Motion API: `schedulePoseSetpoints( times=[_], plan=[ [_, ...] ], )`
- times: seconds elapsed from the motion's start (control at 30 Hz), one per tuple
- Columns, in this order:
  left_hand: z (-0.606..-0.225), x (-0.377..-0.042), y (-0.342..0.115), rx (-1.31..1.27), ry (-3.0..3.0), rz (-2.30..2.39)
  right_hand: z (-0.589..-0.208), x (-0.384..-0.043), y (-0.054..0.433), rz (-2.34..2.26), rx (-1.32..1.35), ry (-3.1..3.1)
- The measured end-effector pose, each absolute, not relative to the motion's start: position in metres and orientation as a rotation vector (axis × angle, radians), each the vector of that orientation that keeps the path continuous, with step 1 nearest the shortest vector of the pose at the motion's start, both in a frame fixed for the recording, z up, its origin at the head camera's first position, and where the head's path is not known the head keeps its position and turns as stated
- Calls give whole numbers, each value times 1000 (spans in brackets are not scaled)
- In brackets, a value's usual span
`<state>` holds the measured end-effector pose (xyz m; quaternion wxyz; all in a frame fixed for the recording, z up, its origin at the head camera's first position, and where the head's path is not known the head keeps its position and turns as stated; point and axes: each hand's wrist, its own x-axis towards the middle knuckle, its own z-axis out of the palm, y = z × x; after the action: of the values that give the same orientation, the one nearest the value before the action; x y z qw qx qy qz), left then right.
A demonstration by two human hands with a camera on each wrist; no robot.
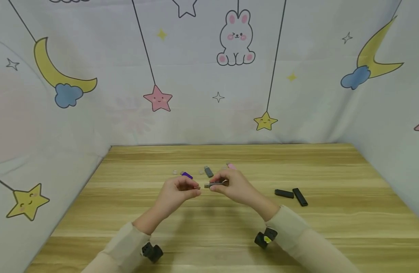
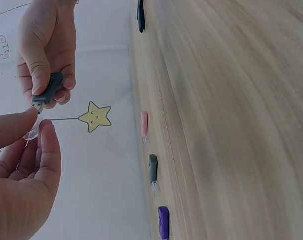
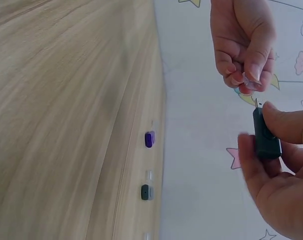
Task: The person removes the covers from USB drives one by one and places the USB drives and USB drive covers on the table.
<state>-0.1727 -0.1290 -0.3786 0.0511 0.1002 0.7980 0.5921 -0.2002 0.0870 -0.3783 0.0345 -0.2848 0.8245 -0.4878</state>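
Observation:
My right hand (image 1: 234, 184) pinches a dark grey-green USB stick (image 3: 266, 134), its bare metal plug pointing left toward the other hand. Between thumb and fingers of my left hand (image 1: 177, 192) is a small clear cap (image 2: 33, 128). In the head view a narrow gap separates plug and cap; both are held above the table. Beyond the hands lie a purple USB stick (image 1: 187, 175), a grey USB stick (image 1: 208, 171) and a pink USB stick (image 1: 231, 166), with small clear caps (image 1: 175, 172) near them.
Two black sticks, one lying crosswise (image 1: 284, 193) and one slanted (image 1: 300, 197), are to the right on the wooden table (image 1: 209, 235). A printed cloth (image 1: 202, 125) hangs behind and along both sides. Each sleeve carries a small black camera (image 1: 152, 252).

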Motion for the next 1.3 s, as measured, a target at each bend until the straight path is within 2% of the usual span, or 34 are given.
schedulePoseSetpoints(
  times=[0.2,0.53,1.0,1.3],
  plan=[
    [-384,-175,-142,247,2430,1838,-382,-208,76,-1464,-934,2603],
    [-398,-182,-161,114,2484,1801,-394,-218,58,-1492,-856,2564],
    [-410,-194,-174,-29,2520,1742,-409,-226,34,-1492,-619,2494],
    [-416,-201,-179,-25,2529,1696,-416,-227,18,-1488,-462,2452]
  ],
)
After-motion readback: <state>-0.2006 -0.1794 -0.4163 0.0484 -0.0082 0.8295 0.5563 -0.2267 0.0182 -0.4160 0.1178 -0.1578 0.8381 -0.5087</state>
